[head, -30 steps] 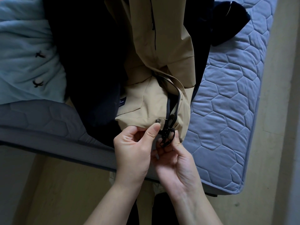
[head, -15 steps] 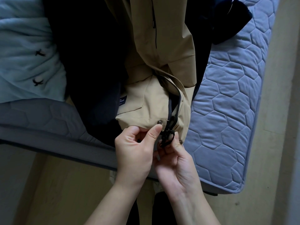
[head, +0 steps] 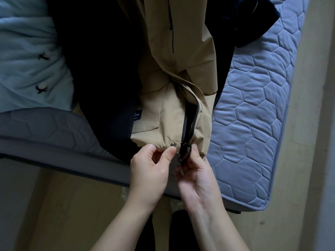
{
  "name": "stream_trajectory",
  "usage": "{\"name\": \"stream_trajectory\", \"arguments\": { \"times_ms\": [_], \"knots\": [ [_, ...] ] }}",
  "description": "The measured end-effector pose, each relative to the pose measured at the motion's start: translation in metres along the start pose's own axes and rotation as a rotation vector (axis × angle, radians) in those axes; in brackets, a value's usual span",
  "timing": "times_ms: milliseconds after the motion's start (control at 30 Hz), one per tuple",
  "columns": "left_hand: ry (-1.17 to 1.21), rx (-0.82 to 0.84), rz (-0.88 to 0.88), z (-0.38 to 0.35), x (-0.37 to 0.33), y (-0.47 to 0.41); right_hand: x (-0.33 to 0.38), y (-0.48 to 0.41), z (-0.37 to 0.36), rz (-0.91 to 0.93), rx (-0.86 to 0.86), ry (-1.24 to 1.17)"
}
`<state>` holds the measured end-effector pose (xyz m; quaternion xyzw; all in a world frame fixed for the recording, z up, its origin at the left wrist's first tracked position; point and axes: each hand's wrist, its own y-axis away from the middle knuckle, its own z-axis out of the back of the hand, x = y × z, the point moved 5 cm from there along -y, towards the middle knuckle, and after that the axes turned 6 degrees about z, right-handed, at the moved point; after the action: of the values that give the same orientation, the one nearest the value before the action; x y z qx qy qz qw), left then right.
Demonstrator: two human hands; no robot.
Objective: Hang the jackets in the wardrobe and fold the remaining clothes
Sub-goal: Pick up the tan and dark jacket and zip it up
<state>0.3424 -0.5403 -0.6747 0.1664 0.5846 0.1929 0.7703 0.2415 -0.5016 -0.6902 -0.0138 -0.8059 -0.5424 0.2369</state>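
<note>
Fingers: I see the left hand [head: 150,169] with thumb and curled fingers [head: 169,152] pinching the hem of the tan jacket [head: 163,122]. The right hand [head: 198,176] pinches the black bottom end of the zipper [head: 190,124], just right of the left thumb.
Far left: a light blue garment [head: 27,60] lies rumpled on the mattress [head: 253,105], with two small dark ties on it.
Left of centre: a dark garment [head: 101,69] lies between the blue one and the jacket, partly under the jacket and drooping over the near edge.
Jacket place: centre of my view, on the mattress, over the dark cloth.
Jacket axis: it runs far to near. The hem points at me and reaches the mattress's near edge; the far end leaves my view.
Zipper: it follows that axis, its two sides parted above the hem and meeting at the hands.
Snap: a metal snap [head: 173,144] sits on the hem, touching the left thumb tip.
Label: a small dark label [head: 137,115] is at the jacket's left edge.
What the mattress holds: all three garments; bare quilted blue shows at right.
Floor: pale floor [head: 72,205] lies near and right.
</note>
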Motion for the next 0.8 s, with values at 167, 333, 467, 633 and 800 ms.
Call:
{"name": "stream_trajectory", "arguments": {
  "times_ms": [167,333,467,633,800],
  "knots": [
    [0.178,0.043,0.191,-0.004,0.012,-0.006,0.007,0.002,0.001,0.014,0.042,0.146],
    [0.084,0.106,0.149,-0.004,0.008,-0.010,0.023,0.006,0.014,-0.045,0.057,0.576],
    [0.028,0.117,0.116,0.000,-0.001,-0.013,0.039,0.014,0.016,-0.089,0.126,0.833],
    [-0.062,0.107,0.077,0.003,-0.005,-0.016,0.043,0.020,0.012,-0.157,0.127,0.837],
    [-0.244,0.082,-0.009,0.010,-0.003,-0.012,0.041,0.034,-0.001,-0.315,0.077,0.450]
  ]
}}
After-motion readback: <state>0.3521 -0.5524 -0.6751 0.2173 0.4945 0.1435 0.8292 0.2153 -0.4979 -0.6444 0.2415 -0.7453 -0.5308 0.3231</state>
